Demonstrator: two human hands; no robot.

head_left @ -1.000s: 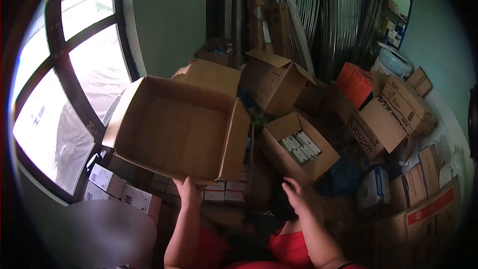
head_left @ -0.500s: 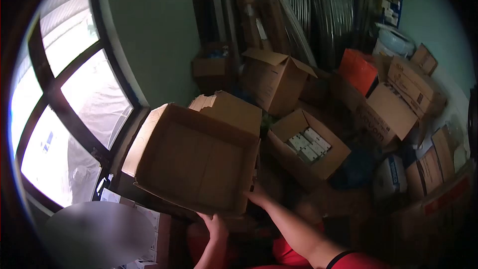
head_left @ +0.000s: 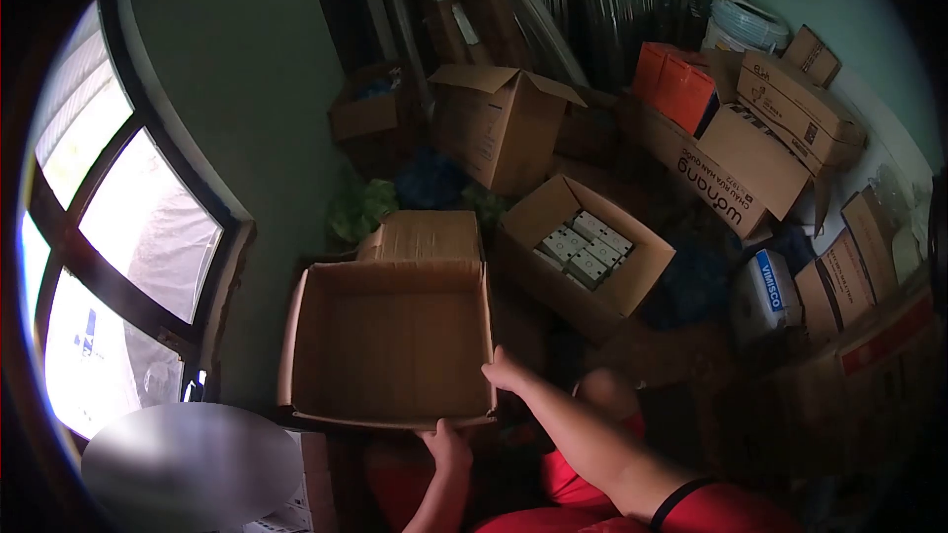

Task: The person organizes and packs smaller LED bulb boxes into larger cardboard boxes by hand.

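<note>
An open brown cardboard box [head_left: 393,341] is tipped toward me, its bare inner bottom showing. My left hand [head_left: 449,444] is closed on its near edge, close to the right corner. Around the box's right side, my right hand [head_left: 506,371] grips the edge, with some fingers hidden behind the cardboard. Just beyond the held box stands another carton [head_left: 425,234], partly covered by it. To the right, an open carton [head_left: 632,281] contains several small white boxes [head_left: 588,249].
A tall open carton [head_left: 504,128] and an orange box [head_left: 673,87] stand farther back. Stacked cartons [head_left: 800,114] and a VIMISCO package [head_left: 767,293] are at the right. Green plastic bags [head_left: 360,209] lie behind, near the wall. A window [head_left: 148,227] is at left.
The held box has turned more level and come down a little, away from the window. Both hands keep their hold on it. The camera view has shifted.
</note>
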